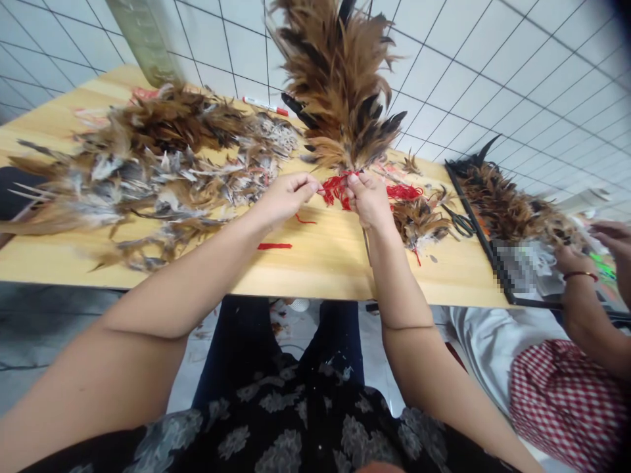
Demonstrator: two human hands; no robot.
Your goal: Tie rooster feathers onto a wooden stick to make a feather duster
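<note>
A large feather duster (340, 79) with brown and black feathers rises in front of me. Its thin stick (367, 246) shows below my right wrist. My right hand (367, 196) is closed around the stick just under the lowest feathers. Red thread (336, 190) hangs in loose loops there, between my two hands. With thumb and forefinger, my left hand (293, 194) pinches the end of the red thread, left of the stick. How the thread is wound under my right fingers is hidden.
Loose feathers (172, 164) cover the table's left. Scissors (459, 222), a feather bunch (419, 220), red thread (407, 191) and a marker (266, 106) lie about. Cut red strands (275, 246) lie near the front edge. At right, a co-worker's hands (574, 259) work near a feather duster (513, 200).
</note>
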